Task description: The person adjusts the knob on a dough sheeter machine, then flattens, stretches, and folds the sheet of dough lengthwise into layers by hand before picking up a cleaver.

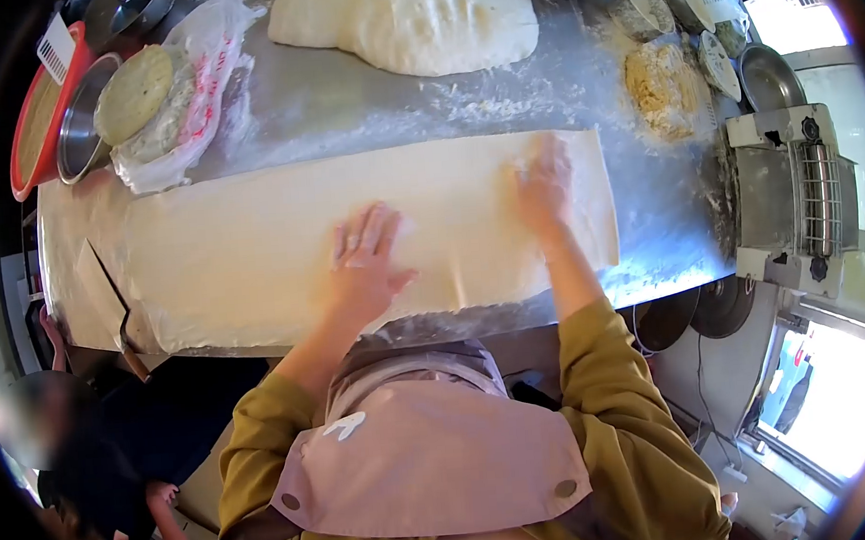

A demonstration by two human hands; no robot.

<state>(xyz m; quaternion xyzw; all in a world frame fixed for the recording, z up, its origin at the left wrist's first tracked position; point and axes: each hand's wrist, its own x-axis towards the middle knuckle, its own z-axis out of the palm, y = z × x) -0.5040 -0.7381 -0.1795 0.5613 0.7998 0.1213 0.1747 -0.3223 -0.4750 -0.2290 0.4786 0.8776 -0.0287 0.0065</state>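
A long, flat sheet of pale dough (251,253) lies across the metal table. On its middle rests my left hand (367,260), palm down, with the fingers spread and nothing held. Farther right, near the sheet's right end, my right hand (547,184) is over the dough; its fingers are smeared by motion, so their shape is unclear. A thick mound of dough (415,15) sits beyond the sheet. A wide-bladed knife (105,293) lies at the sheet's left end, its handle over the front edge.
At the back left are a red basin (38,127), a metal bowl (77,139) and a plastic bag (209,85). A yellow crumbly heap (663,88) lies back right, near a roller machine (817,203). Another person (74,456) is at the lower left.
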